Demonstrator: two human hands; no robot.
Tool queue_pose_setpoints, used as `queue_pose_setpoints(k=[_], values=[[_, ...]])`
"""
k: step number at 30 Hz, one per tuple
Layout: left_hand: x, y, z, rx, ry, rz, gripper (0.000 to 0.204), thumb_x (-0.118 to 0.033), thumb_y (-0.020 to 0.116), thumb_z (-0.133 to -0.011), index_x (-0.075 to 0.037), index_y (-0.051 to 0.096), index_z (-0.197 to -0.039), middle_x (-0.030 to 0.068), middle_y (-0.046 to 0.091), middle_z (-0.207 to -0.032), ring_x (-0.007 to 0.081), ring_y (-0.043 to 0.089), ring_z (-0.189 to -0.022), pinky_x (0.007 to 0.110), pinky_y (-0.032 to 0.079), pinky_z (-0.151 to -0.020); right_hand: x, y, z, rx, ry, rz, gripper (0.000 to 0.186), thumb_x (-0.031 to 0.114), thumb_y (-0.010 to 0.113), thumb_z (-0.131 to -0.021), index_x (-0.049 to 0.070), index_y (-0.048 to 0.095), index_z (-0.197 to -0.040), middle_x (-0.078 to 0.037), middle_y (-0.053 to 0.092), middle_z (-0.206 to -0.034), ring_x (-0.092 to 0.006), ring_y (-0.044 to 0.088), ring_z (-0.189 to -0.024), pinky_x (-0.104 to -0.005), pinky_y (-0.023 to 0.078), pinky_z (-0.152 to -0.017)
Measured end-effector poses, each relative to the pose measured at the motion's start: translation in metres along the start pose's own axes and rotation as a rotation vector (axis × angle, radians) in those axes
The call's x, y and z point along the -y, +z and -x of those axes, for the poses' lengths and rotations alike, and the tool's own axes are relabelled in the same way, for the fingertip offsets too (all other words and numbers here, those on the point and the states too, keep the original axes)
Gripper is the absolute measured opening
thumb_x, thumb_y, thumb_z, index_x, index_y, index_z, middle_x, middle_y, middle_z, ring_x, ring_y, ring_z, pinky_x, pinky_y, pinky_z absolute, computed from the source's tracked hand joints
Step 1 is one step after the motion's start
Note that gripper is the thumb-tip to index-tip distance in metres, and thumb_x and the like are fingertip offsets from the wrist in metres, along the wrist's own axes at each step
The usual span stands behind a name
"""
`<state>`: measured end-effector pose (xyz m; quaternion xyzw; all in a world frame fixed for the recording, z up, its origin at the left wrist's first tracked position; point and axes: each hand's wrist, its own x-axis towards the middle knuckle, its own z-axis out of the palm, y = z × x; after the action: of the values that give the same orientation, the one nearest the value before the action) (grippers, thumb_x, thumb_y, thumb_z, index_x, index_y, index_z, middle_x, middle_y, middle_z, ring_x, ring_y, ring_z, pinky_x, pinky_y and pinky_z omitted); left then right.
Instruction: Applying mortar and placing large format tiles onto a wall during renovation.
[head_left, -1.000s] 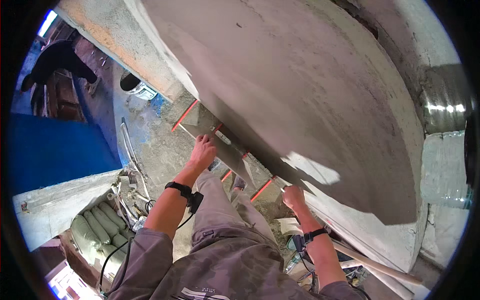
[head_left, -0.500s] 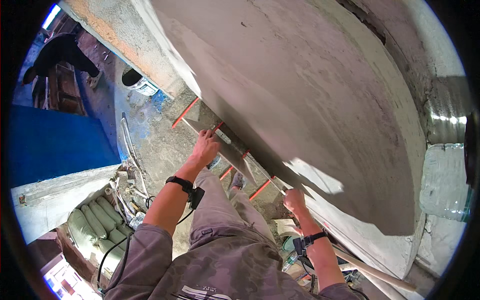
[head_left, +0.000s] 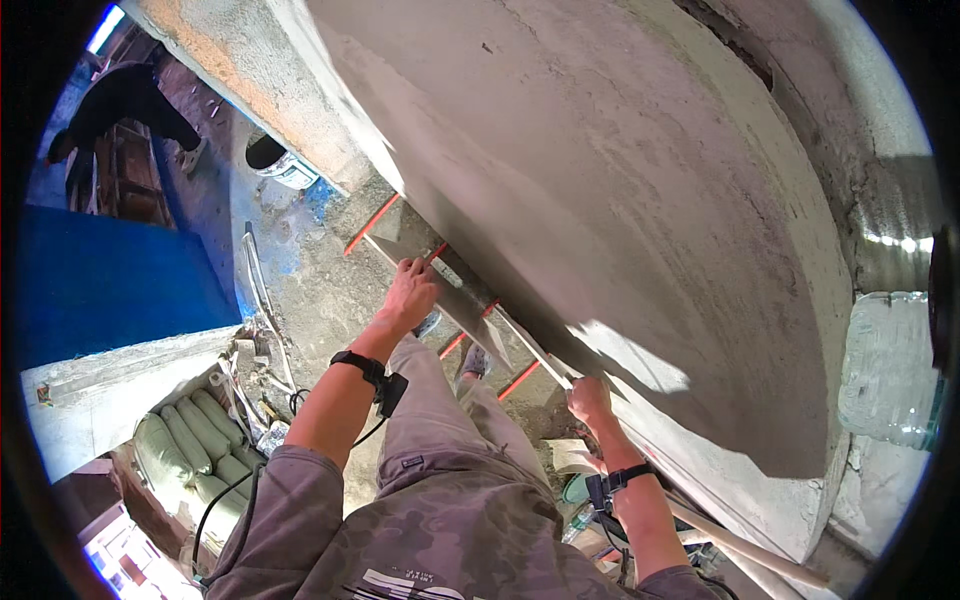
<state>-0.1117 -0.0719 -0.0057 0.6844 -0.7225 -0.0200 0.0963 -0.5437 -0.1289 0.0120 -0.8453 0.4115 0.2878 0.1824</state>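
My left hand (head_left: 411, 291) grips the upper edge of a thin flat board (head_left: 463, 313), which slants in front of my legs with a grey smear on it. Lower right, my right hand (head_left: 590, 400) is closed round the near end of a long, narrow pale strip (head_left: 533, 345). The strip lies close along the foot of the big plastered wall (head_left: 620, 190); whether it touches the wall I cannot tell. Damp-looking darker grey plaster spreads over the wall beside it. Several red bars (head_left: 372, 224) cross under the board and strip, partly hidden by them.
Left of me stand a blue-topped block (head_left: 120, 290) and stuffed sacks (head_left: 190, 440). A bucket (head_left: 285, 170) stands at the wall's far end, near another person (head_left: 130, 105) bending over. Pale pipes (head_left: 262, 290) lie on the floor. Poles (head_left: 750, 545) lie lower right; a clear plastic container (head_left: 885, 365) is far right.
The strip in my right hand has turned slightly and shows more of its pale side. My left hand and the board have hardly moved.
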Motion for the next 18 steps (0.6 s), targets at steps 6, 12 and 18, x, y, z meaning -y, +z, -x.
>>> queue_pose_setpoints(k=[6, 12, 18], values=[[-0.001, -0.006, -0.001, 0.054, -0.015, -0.001, 0.010, -0.021, 0.062, -0.073, -0.016, 0.069, -0.067, 0.0030, 0.063, -0.085, 0.0224, 0.053, -0.100, 0.040, 0.039, -0.091, -0.002, -0.003, -0.002, -0.038, -0.030, 0.008, 0.018, 0.020, 0.061, -0.080, 0.006, 0.072, -0.081, -0.016, 0.071, -0.086, -0.0333, 0.069, -0.083, -0.0460, 0.054, -0.077], [0.000, -0.006, 0.001, 0.171, -0.034, 0.005, 0.012, -0.020, 0.060, -0.078, -0.016, 0.071, -0.080, 0.0030, 0.064, -0.092, 0.0236, 0.053, -0.101, 0.042, 0.037, -0.095, -0.009, 0.010, -0.006, -0.014, -0.076, 0.140, 0.018, 0.020, 0.064, -0.078, 0.005, 0.072, -0.079, -0.018, 0.070, -0.083, -0.0353, 0.069, -0.080, -0.0460, 0.055, -0.075], [0.001, -0.004, 0.002, 0.114, -0.006, 0.017, 0.011, -0.019, 0.060, -0.078, -0.014, 0.070, -0.078, 0.0027, 0.063, -0.094, 0.0241, 0.052, -0.101, 0.043, 0.038, -0.094, -0.005, 0.003, -0.004, -0.049, -0.022, 0.075, 0.017, 0.020, 0.064, -0.077, 0.004, 0.072, -0.076, -0.018, 0.070, -0.081, -0.0352, 0.069, -0.080, -0.0446, 0.055, -0.073]])
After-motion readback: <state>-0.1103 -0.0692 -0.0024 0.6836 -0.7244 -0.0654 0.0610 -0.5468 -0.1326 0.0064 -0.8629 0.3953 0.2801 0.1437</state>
